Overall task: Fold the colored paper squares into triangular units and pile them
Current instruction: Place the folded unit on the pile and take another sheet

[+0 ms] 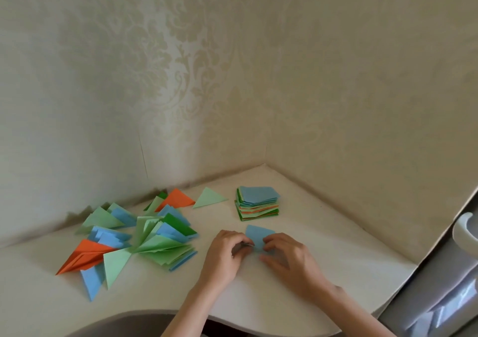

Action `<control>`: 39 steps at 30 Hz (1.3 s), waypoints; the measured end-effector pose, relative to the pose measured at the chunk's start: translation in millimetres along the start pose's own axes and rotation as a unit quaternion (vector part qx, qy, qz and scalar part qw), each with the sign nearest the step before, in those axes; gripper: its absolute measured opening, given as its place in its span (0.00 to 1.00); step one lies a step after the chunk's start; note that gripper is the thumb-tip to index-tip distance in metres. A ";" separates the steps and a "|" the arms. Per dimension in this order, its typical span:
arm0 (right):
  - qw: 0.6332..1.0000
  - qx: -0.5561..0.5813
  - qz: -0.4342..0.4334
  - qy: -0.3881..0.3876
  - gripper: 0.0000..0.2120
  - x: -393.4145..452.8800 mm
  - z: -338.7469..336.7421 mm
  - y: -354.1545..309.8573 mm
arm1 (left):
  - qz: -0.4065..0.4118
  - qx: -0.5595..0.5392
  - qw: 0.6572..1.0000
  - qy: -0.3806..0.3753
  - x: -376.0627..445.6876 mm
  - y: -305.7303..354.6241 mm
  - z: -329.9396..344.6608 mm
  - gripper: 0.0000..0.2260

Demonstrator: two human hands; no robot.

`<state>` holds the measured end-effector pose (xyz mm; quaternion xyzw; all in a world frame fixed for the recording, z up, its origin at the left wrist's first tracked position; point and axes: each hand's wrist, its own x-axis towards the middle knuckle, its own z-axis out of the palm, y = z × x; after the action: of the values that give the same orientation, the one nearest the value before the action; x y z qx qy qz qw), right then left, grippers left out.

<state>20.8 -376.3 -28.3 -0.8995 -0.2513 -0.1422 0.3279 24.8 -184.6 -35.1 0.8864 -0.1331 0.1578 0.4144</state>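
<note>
Right now my left hand point(223, 248) and my right hand point(285, 252) meet just below the centre of the frame, both with fingers curled in on a blue paper square point(258, 235) that lies on the white table point(323, 264). My left fingertips pinch its left edge, my right fingertips pinch its lower right part, and the far half of the sheet shows bare above my knuckles. Whether a crease is already set under my fingers I cannot tell; they hide that part.

I judge the sheet to be very light and thin, limp enough to slide on the smooth top, yet ready to hold a sharp crease once pressed. It wants holding at the edges and corners, with one hand pinning it flat while the other brings corner to corner. A careless pull could skew or tear it.

Just above my hands, a little to the right, stands the stack of unfolded squares point(257, 203), blue on top with green and orange edges below. To the left of the frame spreads the loose pile of folded triangles point(144, 235) in green, blue and orange, and a single pale green triangle point(208, 197) lies apart between pile and stack.
</note>
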 end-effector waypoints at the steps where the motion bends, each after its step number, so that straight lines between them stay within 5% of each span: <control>1: 1.000 -0.006 0.002 0.000 0.11 0.9 0.4 0.5 | -0.004 0.000 1.000 0.002 0.2 -1.1 1.0 0.05; 15: 0.995 0.040 0.061 0.070 0.10 16.4 22.0 4.4 | -0.014 0.131 0.991 0.024 9.8 -2.6 19.5 0.17; 29: 0.987 0.104 0.120 0.016 0.14 13.2 10.4 3.2 | -0.037 0.055 0.997 0.040 9.1 0.1 12.9 0.14; 33: 0.984 0.105 0.141 0.018 0.14 14.5 10.4 1.3 | 0.012 0.077 0.994 0.076 1.6 14.2 11.9 0.13; 39: 0.984 0.081 0.155 0.016 0.16 17.4 0.8 -5.4 | 0.007 0.130 0.991 -0.014 -16.2 32.7 21.2 0.19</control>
<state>32.4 -366.0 -18.8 -0.8955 -0.1139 -0.0835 0.4220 1.6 -219.7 -31.6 0.9340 -0.1232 0.1644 0.2923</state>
